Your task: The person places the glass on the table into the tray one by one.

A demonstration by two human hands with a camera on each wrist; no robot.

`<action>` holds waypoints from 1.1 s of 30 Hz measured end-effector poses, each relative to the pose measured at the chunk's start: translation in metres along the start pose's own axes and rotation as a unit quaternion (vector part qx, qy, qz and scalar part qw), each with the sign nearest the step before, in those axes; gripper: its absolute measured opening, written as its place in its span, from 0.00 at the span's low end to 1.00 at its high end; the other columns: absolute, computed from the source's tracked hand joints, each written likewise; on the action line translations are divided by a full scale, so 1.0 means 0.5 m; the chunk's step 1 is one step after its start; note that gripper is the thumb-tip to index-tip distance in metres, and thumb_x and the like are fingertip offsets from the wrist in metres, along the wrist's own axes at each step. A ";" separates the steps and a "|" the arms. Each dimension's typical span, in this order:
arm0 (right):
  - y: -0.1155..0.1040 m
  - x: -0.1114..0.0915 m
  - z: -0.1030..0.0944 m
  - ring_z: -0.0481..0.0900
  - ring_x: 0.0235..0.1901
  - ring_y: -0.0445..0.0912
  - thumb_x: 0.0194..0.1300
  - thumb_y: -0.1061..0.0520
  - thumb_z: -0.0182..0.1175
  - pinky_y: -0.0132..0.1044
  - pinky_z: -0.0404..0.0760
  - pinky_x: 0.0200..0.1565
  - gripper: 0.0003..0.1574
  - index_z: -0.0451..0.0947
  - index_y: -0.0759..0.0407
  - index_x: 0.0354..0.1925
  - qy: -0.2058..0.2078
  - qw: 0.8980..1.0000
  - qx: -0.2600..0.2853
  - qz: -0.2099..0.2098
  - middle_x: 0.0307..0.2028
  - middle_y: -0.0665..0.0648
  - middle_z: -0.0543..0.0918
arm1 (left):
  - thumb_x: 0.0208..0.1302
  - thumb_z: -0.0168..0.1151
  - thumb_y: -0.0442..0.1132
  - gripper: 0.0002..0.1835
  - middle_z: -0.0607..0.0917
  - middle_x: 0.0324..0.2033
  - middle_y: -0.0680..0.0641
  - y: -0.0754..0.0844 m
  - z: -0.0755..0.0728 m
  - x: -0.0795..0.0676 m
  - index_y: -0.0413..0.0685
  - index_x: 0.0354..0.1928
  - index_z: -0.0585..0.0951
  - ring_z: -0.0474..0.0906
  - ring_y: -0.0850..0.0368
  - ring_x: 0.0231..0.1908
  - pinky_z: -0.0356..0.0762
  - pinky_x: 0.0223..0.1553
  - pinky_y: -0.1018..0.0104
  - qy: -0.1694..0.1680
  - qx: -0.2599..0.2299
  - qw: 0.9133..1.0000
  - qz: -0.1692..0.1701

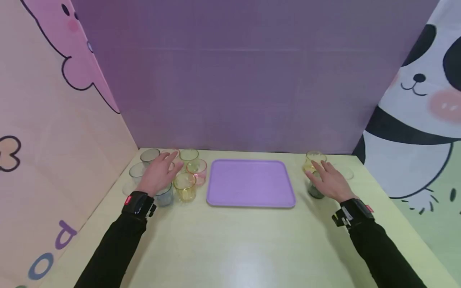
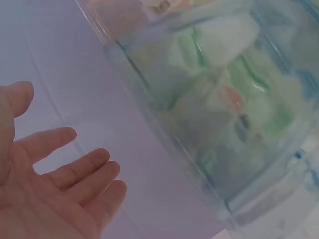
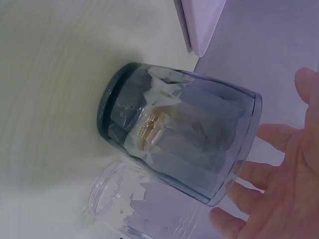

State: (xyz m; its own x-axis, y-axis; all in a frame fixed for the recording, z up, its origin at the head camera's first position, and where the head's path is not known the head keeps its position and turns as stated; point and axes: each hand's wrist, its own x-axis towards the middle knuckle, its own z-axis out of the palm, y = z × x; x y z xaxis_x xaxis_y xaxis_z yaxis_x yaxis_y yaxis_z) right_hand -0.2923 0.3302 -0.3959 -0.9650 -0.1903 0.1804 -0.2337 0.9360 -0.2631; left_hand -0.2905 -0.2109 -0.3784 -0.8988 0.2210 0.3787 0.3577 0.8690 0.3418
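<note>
In the head view my left hand (image 1: pixel 158 173) is over a cluster of drinking glasses, fingers extended. Close to it stand a blue glass (image 1: pixel 165 197), a yellow glass (image 1: pixel 185 190) and a pink glass (image 1: pixel 200 176). The left wrist view has the fingers of the left hand (image 2: pixel 60 184) spread, with the blue glass (image 2: pixel 199 149) large beside them. On the other side, my right hand (image 1: pixel 332 184) hovers over a grey glass (image 1: pixel 315 192). Its relaxed fingers are right at that glass's rim in the right wrist view, and a clear glass (image 3: pixel 144 204) stands behind.
A purple tray (image 1: pixel 251 184) lies between the two groups of glasses. At the right back is another yellow glass (image 1: pixel 310 162). Grey (image 1: pixel 149 156) and green (image 1: pixel 189 156) glasses stand at the left back. A purple wall (image 1: pixel 230 88) rises behind the table (image 1: pixel 230 244).
</note>
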 end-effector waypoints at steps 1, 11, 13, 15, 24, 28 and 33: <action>-0.002 0.001 -0.001 0.46 0.64 0.68 0.68 0.35 0.37 0.63 0.47 0.59 0.43 0.53 0.64 0.67 0.001 1.000 0.001 -0.001 0.64 0.76 0.52 | 0.68 0.44 0.55 0.31 0.68 0.57 0.33 0.002 0.000 0.001 0.41 0.64 0.63 0.64 0.38 0.57 0.62 0.56 0.44 0.004 -0.001 1.000 0.002; -0.010 -0.005 -0.009 0.54 0.60 0.70 0.67 0.37 0.40 0.65 0.55 0.55 0.41 0.56 0.65 0.65 0.039 0.999 0.012 0.008 0.62 0.76 0.56 | 0.64 0.53 0.50 0.26 0.75 0.51 0.34 0.037 0.009 0.005 0.35 0.56 0.72 0.70 0.39 0.52 0.67 0.52 0.47 0.052 -0.006 0.998 0.023; -0.013 -0.008 -0.012 0.56 0.59 0.70 0.67 0.37 0.42 0.64 0.56 0.55 0.41 0.58 0.66 0.64 0.050 0.998 0.022 0.008 0.61 0.77 0.58 | 0.64 0.53 0.50 0.25 0.77 0.49 0.35 0.050 0.011 0.007 0.36 0.53 0.74 0.71 0.39 0.51 0.67 0.52 0.47 0.056 -0.001 0.998 0.022; -0.017 -0.008 -0.015 0.57 0.58 0.70 0.67 0.39 0.43 0.64 0.57 0.55 0.40 0.60 0.68 0.63 0.060 0.998 0.031 0.007 0.60 0.77 0.60 | 0.64 0.53 0.50 0.23 0.78 0.48 0.36 0.063 0.014 0.008 0.38 0.52 0.76 0.72 0.40 0.50 0.69 0.50 0.47 0.058 0.001 0.998 0.019; -0.023 -0.010 -0.005 0.61 0.57 0.68 0.66 0.42 0.48 0.60 0.59 0.55 0.35 0.65 0.68 0.59 0.101 0.992 0.076 0.003 0.56 0.75 0.66 | 0.61 0.58 0.43 0.12 0.83 0.33 0.43 0.102 0.048 0.011 0.42 0.40 0.82 0.79 0.48 0.35 0.75 0.35 0.55 0.093 -0.002 0.995 0.048; -0.026 -0.016 0.001 0.61 0.57 0.68 0.65 0.44 0.50 0.60 0.59 0.55 0.34 0.66 0.70 0.58 0.118 0.989 0.094 0.007 0.56 0.75 0.66 | 0.60 0.59 0.42 0.09 0.83 0.30 0.46 0.117 0.063 0.009 0.44 0.36 0.82 0.79 0.52 0.30 0.75 0.30 0.59 0.111 -0.013 0.992 0.060; -0.034 -0.017 0.008 0.62 0.57 0.67 0.64 0.46 0.52 0.60 0.60 0.54 0.32 0.68 0.69 0.56 0.149 0.983 0.110 0.014 0.56 0.74 0.67 | 0.59 0.60 0.40 0.05 0.82 0.25 0.49 0.135 0.076 0.005 0.47 0.31 0.82 0.77 0.57 0.25 0.74 0.25 0.63 0.125 -0.027 0.990 0.062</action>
State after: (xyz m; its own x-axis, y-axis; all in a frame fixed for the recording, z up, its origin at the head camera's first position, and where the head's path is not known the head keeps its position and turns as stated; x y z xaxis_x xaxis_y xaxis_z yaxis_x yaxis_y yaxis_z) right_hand -0.2806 0.3149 -0.3968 -0.9012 -0.0403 0.4314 -0.2601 0.8467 -0.4642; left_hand -0.2783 -0.1350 -0.3870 -0.7592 0.2025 0.6186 0.4802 0.8158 0.3222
